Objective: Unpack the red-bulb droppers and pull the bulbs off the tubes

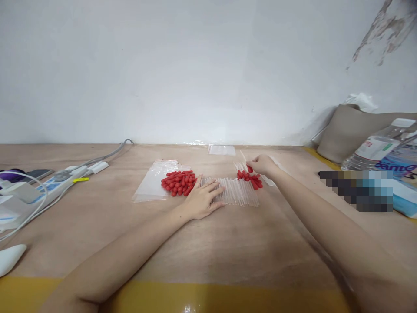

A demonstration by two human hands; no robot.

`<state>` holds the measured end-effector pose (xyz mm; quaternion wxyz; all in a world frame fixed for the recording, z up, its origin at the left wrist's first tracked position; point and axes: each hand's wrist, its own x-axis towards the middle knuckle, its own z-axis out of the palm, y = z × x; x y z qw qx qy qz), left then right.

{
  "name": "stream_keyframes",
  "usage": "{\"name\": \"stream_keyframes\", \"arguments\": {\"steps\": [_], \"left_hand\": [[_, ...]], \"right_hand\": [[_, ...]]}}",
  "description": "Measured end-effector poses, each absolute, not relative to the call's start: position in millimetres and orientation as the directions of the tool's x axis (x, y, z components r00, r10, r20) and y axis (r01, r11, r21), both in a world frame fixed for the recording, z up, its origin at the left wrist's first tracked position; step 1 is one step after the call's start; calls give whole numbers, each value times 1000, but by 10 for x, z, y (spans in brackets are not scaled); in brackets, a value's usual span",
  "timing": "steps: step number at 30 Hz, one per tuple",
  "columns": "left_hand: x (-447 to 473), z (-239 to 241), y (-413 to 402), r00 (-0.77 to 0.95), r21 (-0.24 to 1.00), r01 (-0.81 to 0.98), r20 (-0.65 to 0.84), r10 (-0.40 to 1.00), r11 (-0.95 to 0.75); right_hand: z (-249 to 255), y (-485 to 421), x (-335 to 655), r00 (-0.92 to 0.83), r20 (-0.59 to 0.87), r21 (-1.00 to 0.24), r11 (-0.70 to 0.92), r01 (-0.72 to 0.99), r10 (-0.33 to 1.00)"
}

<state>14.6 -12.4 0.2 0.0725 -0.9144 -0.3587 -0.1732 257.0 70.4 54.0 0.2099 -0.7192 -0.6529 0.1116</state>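
Note:
My left hand (204, 199) lies with its fingers spread over the left end of a row of thin clear tubes (241, 192). Left of its thumb is a heap of red dropper bulbs (177, 182), partly on a clear plastic bag (148, 187). Beyond the far right end of the tubes, my right hand (262, 164) pinches a red dropper bulb (249, 169) between thumb and fingers. Below it lies a smaller group of red bulbs (256, 180), some with clear tubes (240, 166) beside them. Whether the pinched bulb is on a tube, I cannot tell.
A small clear bag (222, 150) lies near the wall. At left are a power strip (60, 184) with cables and a white object (11, 259). Plastic bottles (374, 148) and a grey-brown bag-like object (340, 132) stand at right. Yellow tape (211, 298) edges the table.

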Motion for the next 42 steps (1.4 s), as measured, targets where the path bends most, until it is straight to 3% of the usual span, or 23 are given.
{"name": "stream_keyframes", "arguments": {"steps": [4,6,8,10,13,20,27,42], "left_hand": [[153,11,-140,618,-44,721,492,613,-691],[156,17,-151,564,-74,753,584,584,-654],[157,20,-159,545,-115,765,639,543,-633],[155,19,-161,568,-156,752,646,510,-640],[157,11,-157,617,-195,709,638,461,-678],[175,-45,-120,660,-237,633,663,354,-737],[122,-66,-136,683,-327,594,688,246,-735],[110,-4,-221,696,-285,551,675,244,-784]], "right_hand": [[462,403,2383,18,292,-462,125,878,956],[335,228,2288,-187,565,-298,411,862,803],[180,80,2218,-374,698,-62,572,818,611],[34,-16,2173,-466,757,85,638,765,459],[-113,-68,2134,-503,781,149,671,726,371],[-162,-88,2092,-534,778,113,762,638,332],[-200,-89,2124,-599,778,215,815,538,191],[-157,-158,2178,-651,757,354,803,481,56]]}}
